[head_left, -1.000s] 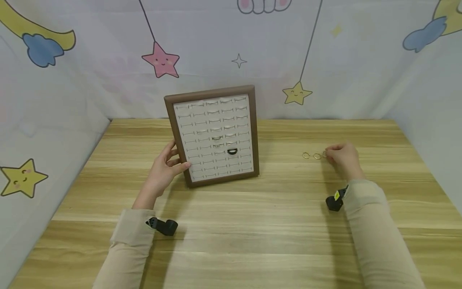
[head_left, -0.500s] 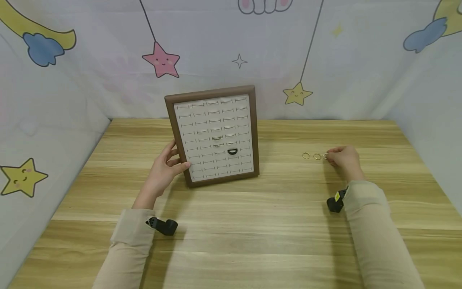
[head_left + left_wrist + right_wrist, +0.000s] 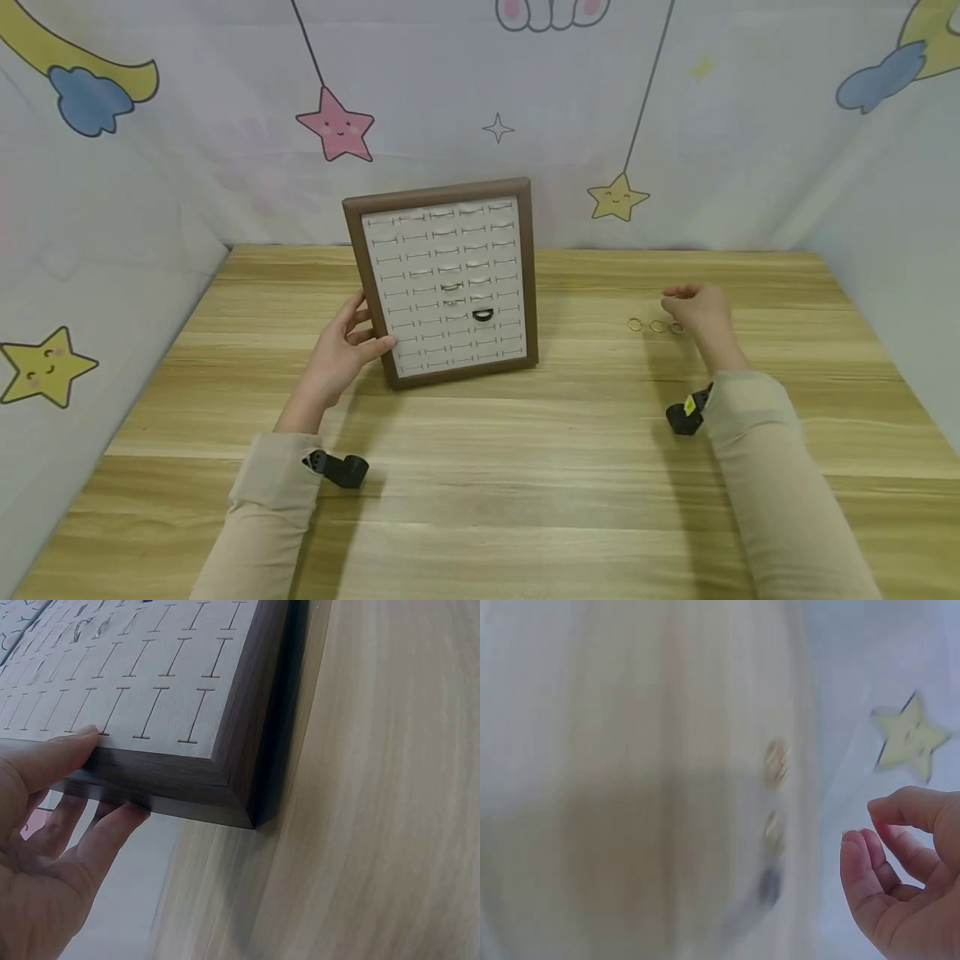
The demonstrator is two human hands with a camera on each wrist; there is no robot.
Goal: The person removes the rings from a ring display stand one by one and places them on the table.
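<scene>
The surface (image 3: pixel 525 467) is pale, matt wood grain. The ring tray (image 3: pixel 447 283) has a smooth dark-brown wood frame and soft, matt off-white padding. Three rings (image 3: pixel 656 326) right of centre gleam like thin metal.

The ring display board (image 3: pixel 447 283) stands tilted on the table (image 3: pixel 525 467), its left edge against the left hand (image 3: pixel 341 354): thumb (image 3: pixel 52 757) on the front frame, fingers (image 3: pixel 97 832) behind. 3 rings (image 3: pixel 656 326) lie in a row on the table well to the board's right, just below and left of the raised right hand (image 3: pixel 701 312), not touching it.
</scene>
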